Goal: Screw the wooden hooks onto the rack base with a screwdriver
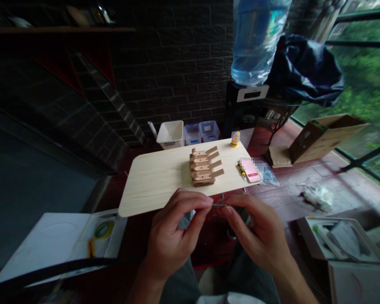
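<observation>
Left hand (pixel 177 228) and right hand (pixel 259 232) each have a skinny rod (pixel 219 205) pinched by an end, near the table (pixel 155 177).

Dark grey-green trousers (pixel 180 282), bare forearms (pixel 293 276), bare fingers (pixel 190 203)

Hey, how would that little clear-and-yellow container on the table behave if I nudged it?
The container is probably light, being small and see-through. Its wide yellow base should resist tipping. Knocked over, its round shape might roll toward the nearby edge of the table.
</observation>
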### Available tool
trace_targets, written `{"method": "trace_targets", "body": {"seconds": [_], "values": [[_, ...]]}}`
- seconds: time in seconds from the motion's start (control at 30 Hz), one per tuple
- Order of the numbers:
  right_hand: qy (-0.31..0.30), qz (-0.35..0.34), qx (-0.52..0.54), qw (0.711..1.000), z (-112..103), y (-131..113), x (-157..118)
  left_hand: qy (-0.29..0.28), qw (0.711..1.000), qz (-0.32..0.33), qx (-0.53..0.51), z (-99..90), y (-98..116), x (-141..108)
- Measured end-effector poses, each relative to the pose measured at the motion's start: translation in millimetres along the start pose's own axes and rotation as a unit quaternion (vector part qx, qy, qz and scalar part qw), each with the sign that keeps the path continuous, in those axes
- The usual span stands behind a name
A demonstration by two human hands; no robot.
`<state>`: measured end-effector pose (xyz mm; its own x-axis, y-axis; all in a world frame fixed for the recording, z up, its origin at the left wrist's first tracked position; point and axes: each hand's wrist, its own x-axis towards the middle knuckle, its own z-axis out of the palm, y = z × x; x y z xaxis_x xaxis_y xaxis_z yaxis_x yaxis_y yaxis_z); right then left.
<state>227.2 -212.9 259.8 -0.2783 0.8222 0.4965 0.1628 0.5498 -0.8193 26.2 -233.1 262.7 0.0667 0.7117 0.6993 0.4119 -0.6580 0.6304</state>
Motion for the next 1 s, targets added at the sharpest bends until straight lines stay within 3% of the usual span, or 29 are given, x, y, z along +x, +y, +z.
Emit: {"method": "trace_targets", "body": {"seconds": [0.2, 0.37, 0.6, 0.83, 1.0], "values": [[0.014, -0.021, -0.023, 0.999, -5.6, -1.9, 4.3, -0.001, 1.000, 0.025, 0.010, 3.5, 0.5, 2.9], [0.029, -0.073, -0.039, 0.996, -9.0, -4.0, 5.3, 0.008, 1.000, 0.007, -0.011, 7.6, 4.0, 3.0], [0.015, -0.106, -0.039, 0.993, -12.2, -5.5, 4.8, 0.002, 1.000, 0.025, 0.010, 5.1, 9.9, 5.1], [0.031, -0.050, -0.043, 0.997, -12.7, -8.6, 0.6, 0.017, 1.000, 0.011, -0.003, 3.9, 10.0, 1.7], [0.009, -0.055, -0.025, 0.998, -8.9, -11.5, 3.2, 0.011, 1.000, 0.026, -0.007, 3.1, 10.6, 3.4]]}}
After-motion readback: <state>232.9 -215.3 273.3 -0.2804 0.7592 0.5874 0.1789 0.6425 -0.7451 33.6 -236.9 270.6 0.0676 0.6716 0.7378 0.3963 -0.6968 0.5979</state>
